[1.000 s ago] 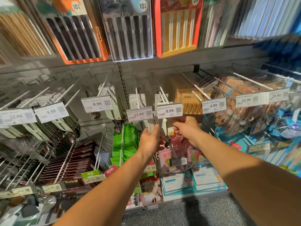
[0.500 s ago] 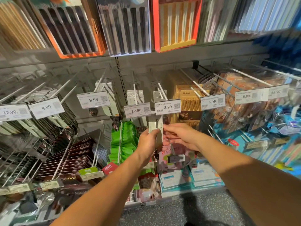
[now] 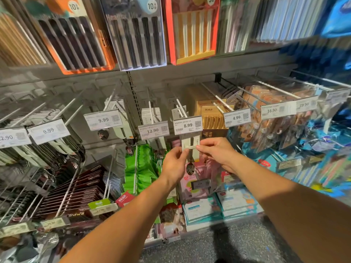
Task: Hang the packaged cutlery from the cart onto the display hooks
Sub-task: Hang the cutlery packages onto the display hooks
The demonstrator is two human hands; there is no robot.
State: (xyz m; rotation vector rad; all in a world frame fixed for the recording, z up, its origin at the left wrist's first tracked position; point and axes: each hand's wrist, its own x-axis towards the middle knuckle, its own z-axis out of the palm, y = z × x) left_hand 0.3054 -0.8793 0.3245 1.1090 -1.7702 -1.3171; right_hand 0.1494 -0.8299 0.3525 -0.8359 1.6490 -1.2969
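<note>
A packaged spoon on a white card (image 3: 190,147) hangs just below the 8.99 price tag (image 3: 188,125) at the front of a white display hook (image 3: 180,109). The spoon's bowl (image 3: 190,168) shows under the card. My left hand (image 3: 173,164) pinches the card's left edge and my right hand (image 3: 216,153) pinches its right edge. The price tag hides the top of the card, so I cannot tell whether it sits on the hook. More white-carded cutlery (image 3: 153,115) hangs on the neighbouring hook behind the 12.90 tag.
Chopstick packs (image 3: 136,35) line the shelf above. Hooks of spoons (image 3: 47,147) fill the left side, and bagged goods (image 3: 275,118) hang on wire hooks to the right. Green packs (image 3: 141,168) and pink packs (image 3: 195,183) hang below. The cart is out of view.
Both hands have come down slightly from the hook's tag and closer together. The right hand now pinches the card's right edge, where earlier it was up by the hook.
</note>
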